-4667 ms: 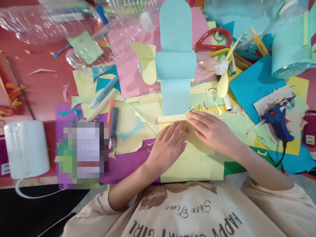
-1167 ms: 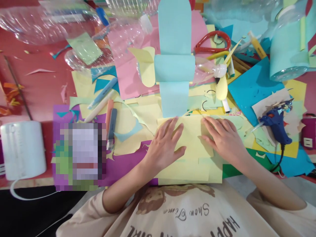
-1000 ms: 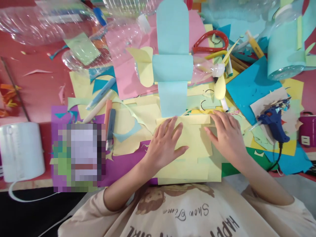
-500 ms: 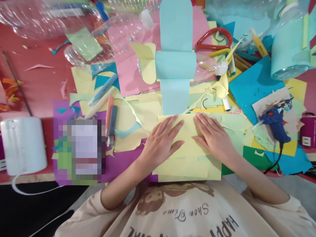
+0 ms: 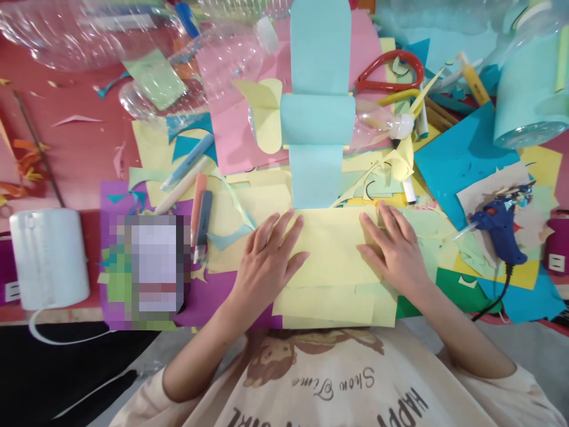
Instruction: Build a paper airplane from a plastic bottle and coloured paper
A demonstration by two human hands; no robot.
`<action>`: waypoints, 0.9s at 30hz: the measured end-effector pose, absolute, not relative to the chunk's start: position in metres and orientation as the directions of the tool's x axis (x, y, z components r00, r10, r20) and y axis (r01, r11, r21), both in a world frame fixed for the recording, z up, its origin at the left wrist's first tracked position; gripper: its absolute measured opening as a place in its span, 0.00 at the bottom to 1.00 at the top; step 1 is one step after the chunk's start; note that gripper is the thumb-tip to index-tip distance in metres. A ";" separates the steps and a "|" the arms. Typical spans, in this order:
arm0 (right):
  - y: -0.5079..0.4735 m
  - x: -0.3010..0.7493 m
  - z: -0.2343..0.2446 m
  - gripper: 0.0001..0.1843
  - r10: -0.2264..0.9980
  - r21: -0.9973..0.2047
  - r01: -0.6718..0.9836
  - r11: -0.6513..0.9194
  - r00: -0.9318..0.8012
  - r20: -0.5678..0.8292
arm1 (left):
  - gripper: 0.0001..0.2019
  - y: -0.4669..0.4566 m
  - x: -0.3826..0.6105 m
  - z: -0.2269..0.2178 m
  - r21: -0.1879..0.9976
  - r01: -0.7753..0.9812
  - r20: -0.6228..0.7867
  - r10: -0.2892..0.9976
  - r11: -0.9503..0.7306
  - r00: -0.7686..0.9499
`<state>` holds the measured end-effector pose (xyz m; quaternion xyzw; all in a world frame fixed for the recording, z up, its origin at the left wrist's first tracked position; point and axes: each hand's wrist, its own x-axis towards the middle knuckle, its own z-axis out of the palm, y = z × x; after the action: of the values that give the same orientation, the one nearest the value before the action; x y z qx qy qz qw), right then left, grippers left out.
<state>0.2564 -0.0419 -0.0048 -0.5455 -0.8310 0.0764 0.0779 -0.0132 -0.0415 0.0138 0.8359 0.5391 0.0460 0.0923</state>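
A folded pale yellow paper sheet [image 5: 333,249] lies in front of me on a pile of coloured paper. My left hand [image 5: 264,261] rests flat on its left edge, fingers spread. My right hand [image 5: 395,249] presses flat on its right edge, fingers stretched out. Just beyond the sheet stands a clear plastic bottle wrapped in light blue paper [image 5: 317,118] with yellow paper wings, lying crosswise.
A blue glue gun [image 5: 500,234] lies at the right, red scissors [image 5: 391,71] at the back. Pens and a craft knife [image 5: 202,219] lie left of the sheet. A white roll [image 5: 48,258] stands far left. Clear bottles [image 5: 80,35] lie at the back.
Both hands have slid apart along the yellow sheet, the left hand to the left, the right hand to the right. Earlier they lay close together near its top edge.
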 end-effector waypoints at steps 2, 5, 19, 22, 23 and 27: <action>-0.042 0.257 -0.005 0.31 0.919 -0.195 0.898 0.394 -0.392 0.047 | 0.27 -0.044 -0.011 0.013 0.192 0.896 -0.017 0.912 -0.400 0.411; -0.042 0.257 -0.005 0.31 0.918 -0.180 0.901 0.395 -0.394 0.044 | 0.27 -0.047 -0.010 0.012 0.162 0.901 -0.018 0.911 -0.403 0.411; -0.042 0.259 -0.008 0.47 0.951 -0.225 0.930 0.292 -0.256 0.173 | 0.15 -0.027 -0.011 0.018 0.200 0.892 0.048 0.913 -0.405 0.404; -0.044 0.260 -0.005 0.40 0.914 -0.225 0.899 0.377 -0.322 0.246 | 0.15 -0.024 -0.011 0.018 0.224 0.889 0.052 0.916 -0.400 0.399; -0.044 0.261 -0.005 0.36 0.893 -0.221 0.880 0.421 -0.358 0.274 | 0.15 -0.023 -0.012 0.017 0.231 0.888 0.050 0.916 -0.398 0.398; -0.045 0.261 -0.004 0.17 0.805 -0.155 0.825 0.544 -0.460 0.374 | 0.14 -0.021 -0.015 0.016 0.215 0.880 0.065 0.906 -0.423 0.419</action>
<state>0.2614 -0.0446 -0.0040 -0.4771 -0.8541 -0.0238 0.2054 -0.0147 -0.0209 0.0162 0.8391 0.5322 0.0857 0.0738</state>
